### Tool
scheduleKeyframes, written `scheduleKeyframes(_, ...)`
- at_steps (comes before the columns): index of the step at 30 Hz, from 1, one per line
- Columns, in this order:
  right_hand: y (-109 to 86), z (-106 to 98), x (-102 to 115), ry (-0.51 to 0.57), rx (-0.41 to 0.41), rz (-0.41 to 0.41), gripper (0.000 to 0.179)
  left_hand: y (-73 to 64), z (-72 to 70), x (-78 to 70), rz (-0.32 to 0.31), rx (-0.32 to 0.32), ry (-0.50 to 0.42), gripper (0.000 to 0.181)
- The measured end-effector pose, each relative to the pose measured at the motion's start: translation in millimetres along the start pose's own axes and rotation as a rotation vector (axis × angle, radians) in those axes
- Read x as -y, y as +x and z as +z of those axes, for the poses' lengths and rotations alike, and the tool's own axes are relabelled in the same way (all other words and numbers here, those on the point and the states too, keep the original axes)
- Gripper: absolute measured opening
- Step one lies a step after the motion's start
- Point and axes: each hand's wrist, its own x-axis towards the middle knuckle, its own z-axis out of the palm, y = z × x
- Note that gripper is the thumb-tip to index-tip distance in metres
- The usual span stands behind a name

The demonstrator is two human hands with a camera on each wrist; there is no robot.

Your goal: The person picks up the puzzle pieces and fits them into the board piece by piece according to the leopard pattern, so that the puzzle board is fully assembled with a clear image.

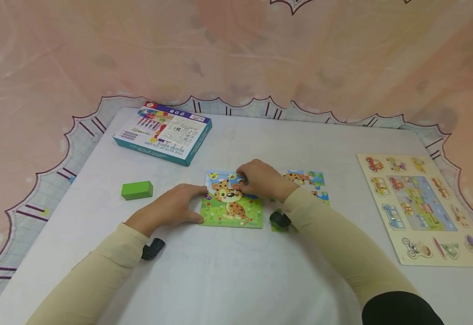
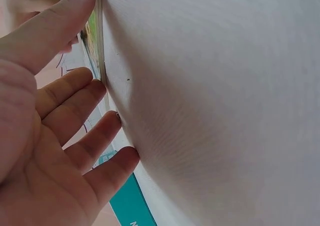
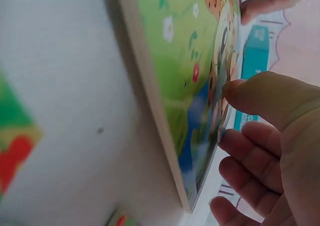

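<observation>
A square puzzle board (image 1: 220, 219) with a spotted cub on green grass lies flat at the table's middle. My left hand (image 1: 171, 205) steadies its left side, thumb and fingertips against the edge and the other fingers loosely extended. Over the upper right part of the picture, my right hand (image 1: 266, 180) pinches a puzzle piece (image 3: 221, 117) between thumb and forefinger, close above the board. In the head view that piece is mostly hidden by the hand. Loose puzzle pieces (image 1: 316, 178) lie just right of the board, partly covered by the right forearm.
A green block (image 1: 137, 191) sits left of the board. Behind it lies a flat white and teal box (image 1: 171, 135). On the right is a wooden peg-style board (image 1: 386, 243) with vehicle and toy pictures. A patterned curtain (image 1: 236, 54) hangs along the table's far edge.
</observation>
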Motion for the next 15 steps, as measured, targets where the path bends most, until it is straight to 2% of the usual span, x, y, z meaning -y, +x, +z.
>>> scheduleKeyframes(15, 16.9, 5.0, 16.4, 0.026, 0.042, 0.021, 0.05, -0.1, -1.0, 1.2, 0.01, 0.002, 0.008, 0.079)
